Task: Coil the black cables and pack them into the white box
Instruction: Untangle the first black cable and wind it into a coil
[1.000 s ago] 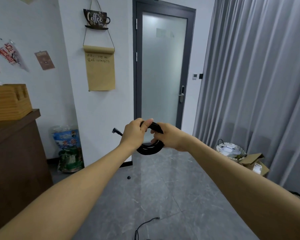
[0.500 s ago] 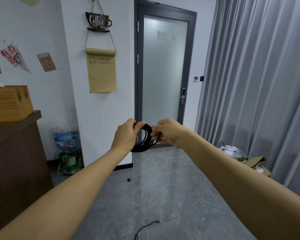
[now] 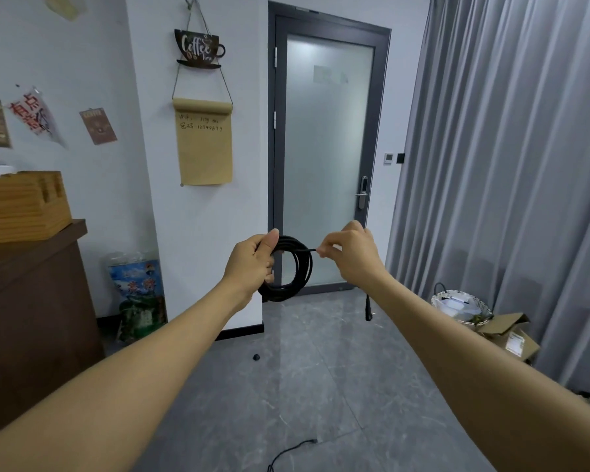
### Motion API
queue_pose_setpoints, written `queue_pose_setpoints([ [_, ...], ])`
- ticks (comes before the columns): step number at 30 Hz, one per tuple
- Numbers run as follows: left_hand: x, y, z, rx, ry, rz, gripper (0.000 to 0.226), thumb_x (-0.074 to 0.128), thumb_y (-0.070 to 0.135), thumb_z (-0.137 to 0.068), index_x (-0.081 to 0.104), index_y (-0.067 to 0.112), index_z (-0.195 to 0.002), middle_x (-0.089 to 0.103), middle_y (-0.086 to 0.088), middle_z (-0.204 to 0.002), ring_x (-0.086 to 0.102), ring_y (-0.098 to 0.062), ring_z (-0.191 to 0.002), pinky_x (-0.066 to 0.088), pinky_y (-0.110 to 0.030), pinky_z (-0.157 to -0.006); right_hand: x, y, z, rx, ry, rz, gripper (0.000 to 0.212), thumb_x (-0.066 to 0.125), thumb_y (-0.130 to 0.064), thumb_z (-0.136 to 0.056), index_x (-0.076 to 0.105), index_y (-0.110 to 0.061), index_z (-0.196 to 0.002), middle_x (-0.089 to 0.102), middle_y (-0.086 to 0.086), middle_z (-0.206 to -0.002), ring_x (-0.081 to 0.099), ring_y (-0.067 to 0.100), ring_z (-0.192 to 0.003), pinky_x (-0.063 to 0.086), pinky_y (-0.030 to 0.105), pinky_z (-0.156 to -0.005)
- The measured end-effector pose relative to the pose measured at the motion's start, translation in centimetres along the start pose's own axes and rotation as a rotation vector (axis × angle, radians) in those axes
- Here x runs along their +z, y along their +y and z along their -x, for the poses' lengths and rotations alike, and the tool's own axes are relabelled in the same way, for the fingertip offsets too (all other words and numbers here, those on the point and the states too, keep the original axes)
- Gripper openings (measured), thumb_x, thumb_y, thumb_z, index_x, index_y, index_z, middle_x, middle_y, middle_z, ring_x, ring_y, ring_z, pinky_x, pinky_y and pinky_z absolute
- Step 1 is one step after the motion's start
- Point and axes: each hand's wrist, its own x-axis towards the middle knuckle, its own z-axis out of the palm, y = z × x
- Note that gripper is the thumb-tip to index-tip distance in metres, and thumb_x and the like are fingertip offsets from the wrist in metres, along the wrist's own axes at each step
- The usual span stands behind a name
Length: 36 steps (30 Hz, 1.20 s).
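- Coiled black cable (image 3: 292, 267): round, several loops, held upright in mid-air before the door, its opening facing the camera.
- Left hand (image 3: 251, 264): fingers curled round the coil's left side.
- Right hand (image 3: 349, 255): just right of the coil, pinching a strand drawn level from the top; a plug end (image 3: 368, 310) hangs below the wrist.
- Second cable (image 3: 292, 451): thin, black, loose on the floor (image 3: 321, 386).
- Floor: glossy grey tiles.
- Surroundings: frosted-glass door (image 3: 327, 158), dark frame; pleated grey curtain (image 3: 511, 148); white wall.
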Motion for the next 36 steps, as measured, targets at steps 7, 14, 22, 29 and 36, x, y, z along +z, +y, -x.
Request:
queue_pose_setpoints([
  [7, 1.4, 0.9, 0.5, -0.071, 0.026, 0.278, 0.036, 0.047, 0.038, -0.096, 0.054, 0.003, -0.091, 0.027, 0.006, -0.052, 0.025, -0.005, -0.040, 0.028, -0.016, -0.039, 2.3, -0.4, 0.3, 0.177, -0.035, -0.477, 0.033, 0.050, -0.013, -0.095, 0.056, 0.015, -0.078, 0.054, 0.018, -0.068, 0.054, 0.020, -0.066, 0.056, 0.040, -0.075],
  [14, 1.6, 1.0, 0.4, -0.062, 0.108, 0.280, 0.032, 0.046, 0.037, -0.097, 0.052, 0.011, -0.080, 0.023, 0.003, -0.055, 0.023, -0.007, -0.041, 0.028, -0.017, -0.038, 1.6, -1.8, 0.7, 0.321, -0.152, -0.942, 0.032, 0.063, -0.027, -0.088, 0.066, 0.005, -0.088, 0.060, 0.015, -0.078, 0.056, 0.024, -0.075, 0.052, 0.039, -0.088],
  [22, 2.6, 1.0, 0.3, 0.040, 0.082, 0.165, 0.035, 0.046, 0.038, -0.097, 0.058, 0.010, -0.080, 0.030, 0.009, -0.045, 0.028, -0.005, -0.039, 0.031, -0.019, -0.040, 1.7, -1.8, 1.2, 0.363, -0.118, -1.079, 0.010, 0.061, -0.008, -0.089, 0.064, -0.009, -0.080, 0.067, 0.005, -0.076, 0.065, 0.013, -0.070, 0.051, 0.025, -0.070],
  [29, 2.1, 0.3, 0.2, 0.080, 0.089, 0.036, 0.039, 0.045, 0.043, -0.096, 0.057, 0.011, -0.078, 0.033, 0.011, -0.044, 0.032, -0.007, -0.041, 0.034, -0.022, -0.043, 1.7, -1.5, 1.7, 0.424, -0.321, -1.473, 0.013, 0.049, -0.001, -0.094, 0.062, 0.000, -0.093, 0.060, 0.003, -0.071, 0.053, 0.010, -0.056, 0.045, 0.024, -0.074],
  [36, 2.3, 0.5, -0.2, 0.141, 0.041, -0.067, 0.038, 0.046, 0.042, -0.096, 0.057, 0.010, -0.079, 0.035, 0.012, -0.039, 0.033, -0.004, -0.038, 0.037, -0.023, -0.044, 1.0, -1.2, 1.8, 0.471, -0.445, -1.494, 0.014, 0.050, -0.006, -0.089, 0.063, -0.002, -0.087, 0.053, 0.000, -0.058, 0.046, 0.012, -0.052, 0.040, 0.028, -0.089],
])
